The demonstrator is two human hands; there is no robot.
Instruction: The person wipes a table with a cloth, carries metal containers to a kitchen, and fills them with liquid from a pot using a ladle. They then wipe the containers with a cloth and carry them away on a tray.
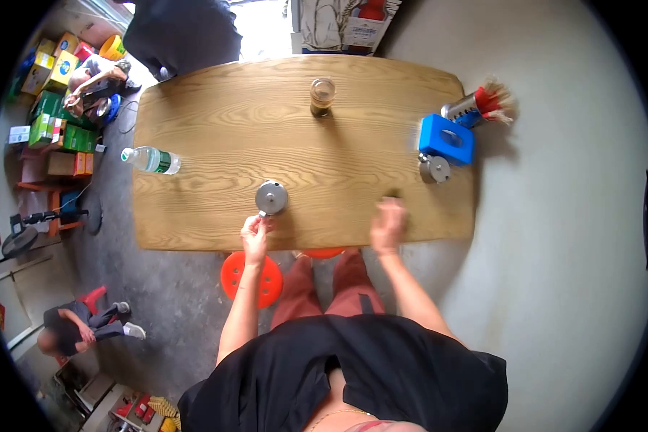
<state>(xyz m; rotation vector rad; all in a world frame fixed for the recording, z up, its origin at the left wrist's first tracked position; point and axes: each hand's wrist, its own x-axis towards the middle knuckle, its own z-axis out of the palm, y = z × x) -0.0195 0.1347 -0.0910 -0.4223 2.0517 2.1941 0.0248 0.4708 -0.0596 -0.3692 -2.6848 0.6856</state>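
Near the front edge of the wooden table (223, 144) stands a small round metal pot (271, 196) with a knob in the middle of its lid. My left hand (253, 234) is closed on the short handle at the pot's near side. To the right, my right hand (387, 225) is over the table's front part, smeared by motion. A dark blurred patch shows at its fingertips, and I cannot tell whether it is something held. A similar metal pot (435, 170) sits farther right, against a blue tissue box (446, 139).
A glass jar (322, 97) with dark contents stands at the back middle, and a plastic bottle (151, 160) lies toward the left edge. Behind the tissue box is a metal holder (462, 109) of red-tipped sticks. An orange stool (252, 279) is below; people are at left.
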